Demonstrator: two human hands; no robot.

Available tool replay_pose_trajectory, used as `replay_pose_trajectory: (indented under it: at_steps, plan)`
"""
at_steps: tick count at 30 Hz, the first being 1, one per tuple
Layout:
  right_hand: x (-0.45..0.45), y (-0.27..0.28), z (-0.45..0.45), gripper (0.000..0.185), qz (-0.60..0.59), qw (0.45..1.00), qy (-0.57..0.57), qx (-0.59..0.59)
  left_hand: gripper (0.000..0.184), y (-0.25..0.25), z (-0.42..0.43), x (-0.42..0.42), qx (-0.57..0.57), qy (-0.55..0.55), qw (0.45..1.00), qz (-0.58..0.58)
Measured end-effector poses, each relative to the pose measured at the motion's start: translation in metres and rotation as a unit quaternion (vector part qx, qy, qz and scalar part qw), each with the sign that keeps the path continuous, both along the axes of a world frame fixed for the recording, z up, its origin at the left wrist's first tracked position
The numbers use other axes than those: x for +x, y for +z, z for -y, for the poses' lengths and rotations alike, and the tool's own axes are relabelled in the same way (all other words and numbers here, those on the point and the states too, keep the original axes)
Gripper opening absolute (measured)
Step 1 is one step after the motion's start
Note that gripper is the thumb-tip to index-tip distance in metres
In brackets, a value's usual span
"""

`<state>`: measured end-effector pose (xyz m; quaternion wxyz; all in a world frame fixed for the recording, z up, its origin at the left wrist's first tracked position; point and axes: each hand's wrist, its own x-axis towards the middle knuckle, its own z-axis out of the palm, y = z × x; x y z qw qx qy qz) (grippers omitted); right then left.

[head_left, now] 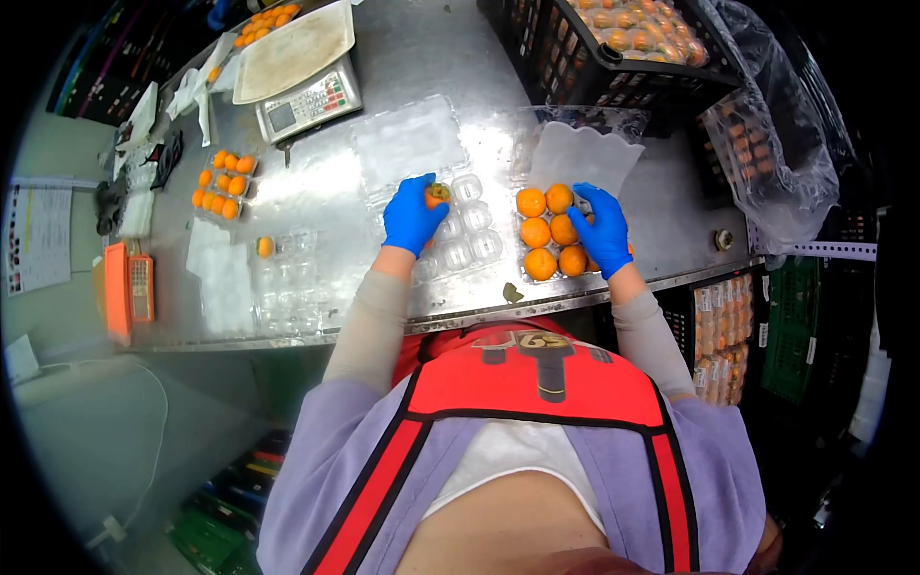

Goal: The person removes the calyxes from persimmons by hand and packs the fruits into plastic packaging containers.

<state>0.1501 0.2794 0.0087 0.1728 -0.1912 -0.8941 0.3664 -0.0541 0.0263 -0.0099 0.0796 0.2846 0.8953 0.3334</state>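
Observation:
My left hand [412, 217], in a blue glove, is closed around an orange persimmon [438, 195] whose green leafy cap faces up. It is over the left side of a clear plastic tray [471, 218] with empty cups. To the right, another clear tray holds several orange persimmons [537, 231], smooth side up. My right hand [604, 230], also gloved in blue, curves over the right column of that tray. Its fingers bend around a persimmon there, mostly hidden beneath the palm.
A scale [305, 101] stands behind, left. Filled trays of persimmons [223, 184] and one tray with a single persimmon [265, 246] lie left. A black crate [613, 81] of packed fruit is back right. Soft white liners [585, 158] and a dry leaf [513, 292] lie on the metal table [422, 57].

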Motion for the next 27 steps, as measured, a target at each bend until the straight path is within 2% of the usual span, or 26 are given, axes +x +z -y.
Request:
replay_pose_trajectory:
  at_steps: [3, 5, 6, 7, 8, 9, 12, 14, 15, 17, 18, 19, 20, 21, 23, 27]
  plan:
    - [0.010, 0.007, 0.003, 0.036, -0.036, 0.996, -0.069, 0.036, 0.051, 0.021, 0.003, 0.008, 0.020, 0.009, 1.000, 0.004]
    - [0.014, 0.005, 0.011, 0.039, -0.029, 0.981, -0.059, -0.182, 0.050, 0.036, -0.003, 0.021, 0.166, -0.049, 0.985, 0.023]
    - [0.013, 0.008, 0.020, 0.039, -0.030, 0.981, -0.058, -0.182, 0.052, 0.041, -0.012, 0.032, 0.212, -0.087, 0.973, 0.012]
    - [0.009, 0.015, 0.034, 0.041, -0.036, 0.951, -0.014, -0.305, 0.054, 0.056, -0.021, 0.047, 0.232, -0.122, 0.965, 0.025]
    - [0.006, 0.025, 0.047, 0.044, -0.040, 0.904, 0.030, -0.424, 0.056, 0.070, -0.029, 0.062, 0.196, -0.165, 0.964, 0.072]
    - [0.003, 0.040, 0.056, 0.049, 0.009, 0.849, 0.057, -0.525, 0.057, 0.068, -0.037, 0.075, 0.202, -0.213, 0.954, 0.060]
    - [-0.001, 0.035, 0.061, 0.049, -0.025, 0.851, 0.034, -0.523, 0.060, 0.067, -0.046, 0.093, 0.182, -0.252, 0.947, 0.078]
    - [0.000, 0.032, 0.039, 0.048, -0.026, 0.889, -0.064, -0.452, 0.065, 0.060, -0.040, 0.091, 0.215, -0.197, 0.956, 0.019]
    - [0.001, 0.021, 0.024, 0.048, -0.025, 0.888, -0.063, -0.454, 0.067, 0.055, -0.030, 0.082, 0.189, -0.179, 0.965, -0.021]
    - [0.002, -0.005, -0.010, 0.048, -0.061, 0.965, -0.088, -0.239, 0.068, 0.039, -0.003, 0.064, 0.100, -0.110, 0.984, -0.096]
    - [0.001, -0.002, -0.018, 0.048, -0.062, 0.965, -0.089, -0.238, 0.067, 0.031, 0.009, 0.055, 0.047, -0.075, 0.991, -0.103]
    - [0.001, 0.004, -0.023, 0.048, 0.001, 0.980, -0.087, -0.181, 0.066, 0.026, 0.021, 0.048, -0.008, -0.038, 0.993, -0.109]
    - [0.000, 0.006, -0.027, 0.047, 0.063, 0.987, -0.083, -0.122, 0.066, 0.022, 0.030, 0.045, -0.008, -0.038, 0.993, -0.109]
    - [-0.003, 0.003, -0.032, 0.047, 0.063, 0.987, -0.083, -0.122, 0.062, 0.020, 0.038, 0.043, -0.042, -0.031, 0.994, -0.097]
    - [-0.007, -0.007, -0.040, 0.045, 0.114, 0.984, -0.048, 0.129, 0.058, 0.015, 0.045, 0.041, -0.074, -0.023, 0.993, -0.085]
    - [-0.007, -0.004, -0.026, 0.041, 0.040, 0.984, -0.101, 0.144, 0.054, 0.019, 0.046, 0.038, -0.073, -0.050, 0.993, -0.079]
